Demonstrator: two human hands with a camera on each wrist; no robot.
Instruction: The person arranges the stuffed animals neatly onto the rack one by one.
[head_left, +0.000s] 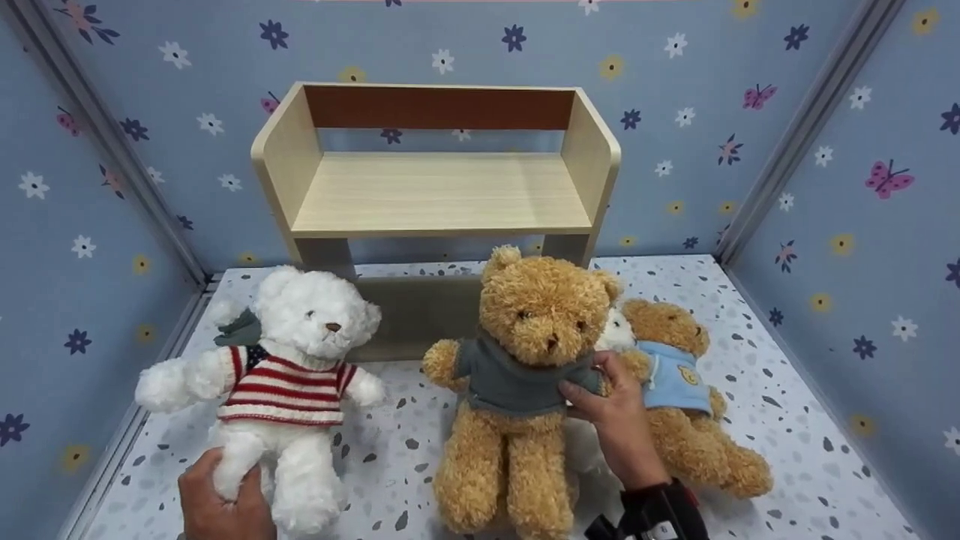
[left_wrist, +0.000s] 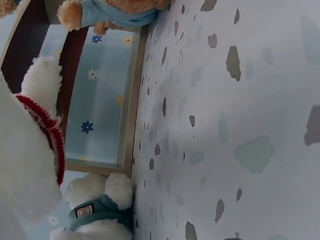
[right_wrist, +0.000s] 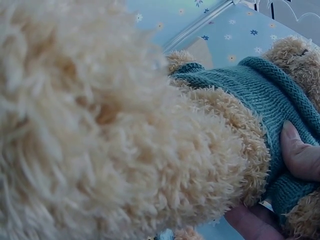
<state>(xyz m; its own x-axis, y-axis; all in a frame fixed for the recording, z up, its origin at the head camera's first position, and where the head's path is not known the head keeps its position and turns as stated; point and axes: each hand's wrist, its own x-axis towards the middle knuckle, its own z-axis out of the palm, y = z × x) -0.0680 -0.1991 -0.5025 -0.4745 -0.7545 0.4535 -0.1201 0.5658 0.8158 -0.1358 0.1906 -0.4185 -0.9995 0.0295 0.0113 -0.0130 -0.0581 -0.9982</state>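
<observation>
At the left of the head view is a white teddy bear [head_left: 319,319] in a red-and-white striped sweater [head_left: 285,386]. My left hand [head_left: 225,495] grips its leg from below, thumb and fingers on either side. In the middle, a brown teddy bear [head_left: 540,315] in a grey-green sweater faces me upright. My right hand [head_left: 619,420] holds this bear at its side and arm, with the thumb on the front of the sweater. From the right wrist, the thumb [right_wrist: 300,152] shows pressed into the knit [right_wrist: 235,85], and shaggy fur covers much of that view.
A wooden shelf unit [head_left: 442,195] stands at the back against flowered walls [head_left: 480,45]. Right of the middle bear lies a brown bear in a light-blue hoodie [head_left: 675,375], with a white bear [head_left: 616,330] partly hidden between them. Another white bear in green [left_wrist: 100,210] is behind the striped one.
</observation>
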